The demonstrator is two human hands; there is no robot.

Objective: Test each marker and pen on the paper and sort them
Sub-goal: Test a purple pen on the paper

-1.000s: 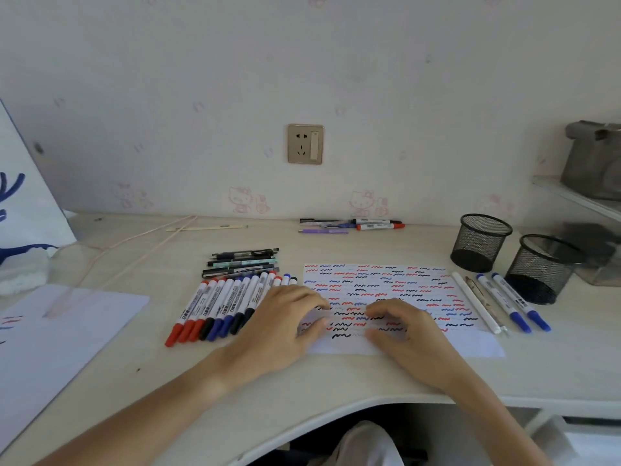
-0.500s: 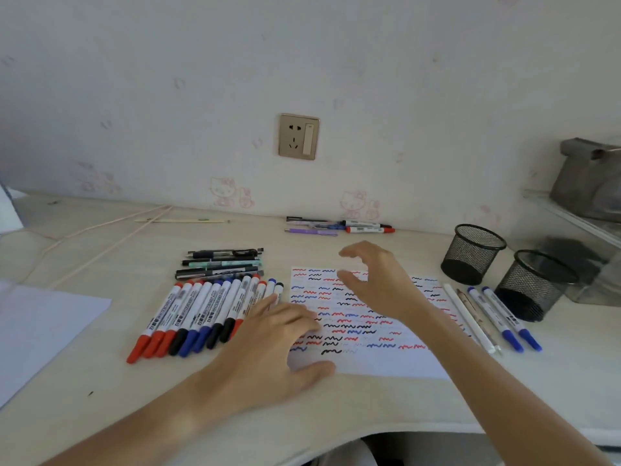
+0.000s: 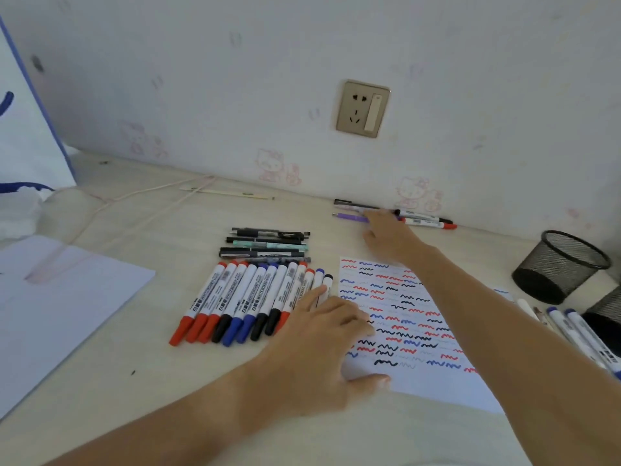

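Most of my paper [image 3: 403, 317] is squiggled over, with whiteboard markers [image 3: 248, 297] rowed at its nine o'clock. My left hand [image 3: 322, 351] lies flat, holding nothing. My right hand [image 3: 386, 235], open, reaches the untested pens [image 3: 423, 219] at twelve o'clock.

— What does the person wear?
— Nothing on either forearm: no sleeves, both bare to the frame edge.
— Rings, watch?
— None show on the left hand [image 3: 316, 351] or right hand [image 3: 391, 235].
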